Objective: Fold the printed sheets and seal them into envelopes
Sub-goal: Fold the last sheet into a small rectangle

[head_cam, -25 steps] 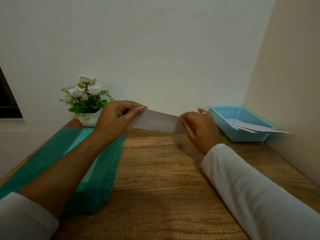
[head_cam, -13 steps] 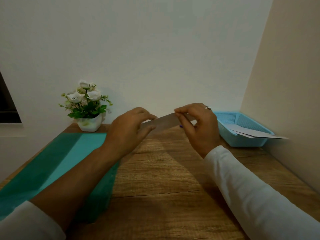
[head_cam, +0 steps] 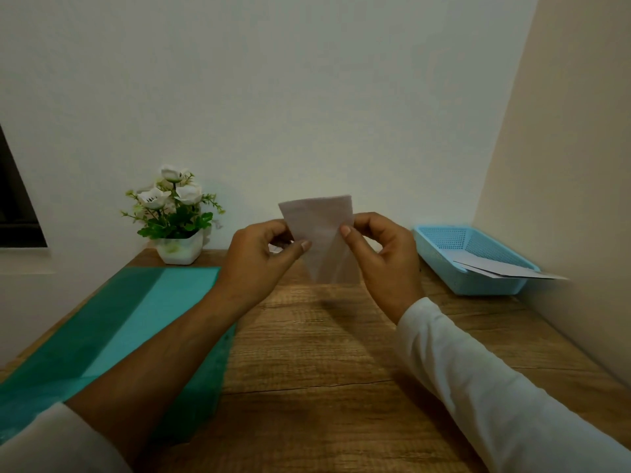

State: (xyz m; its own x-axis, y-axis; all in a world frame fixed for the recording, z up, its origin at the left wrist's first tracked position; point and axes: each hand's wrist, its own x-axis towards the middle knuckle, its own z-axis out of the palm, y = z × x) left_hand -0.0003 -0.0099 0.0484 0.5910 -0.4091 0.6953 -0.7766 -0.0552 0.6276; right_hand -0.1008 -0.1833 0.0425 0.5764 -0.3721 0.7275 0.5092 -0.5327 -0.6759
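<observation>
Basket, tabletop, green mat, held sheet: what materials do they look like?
Basket: likely moulded plastic, matte light blue; perforated mesh walls.
Tabletop: wood or wood-look laminate, matte; grain lines and a long crack or seam, cannot tell which.
Green mat: probably thin plastic sheet, faint sheen; lies flat, two-tone teal.
Held sheet: thin paper, matte pale; creased, lower part slightly see-through.

Head view only
You look forward and down over the desk [head_cam: 324, 353], close, toward its far edge and the wall [head_cam: 307, 97].
</observation>
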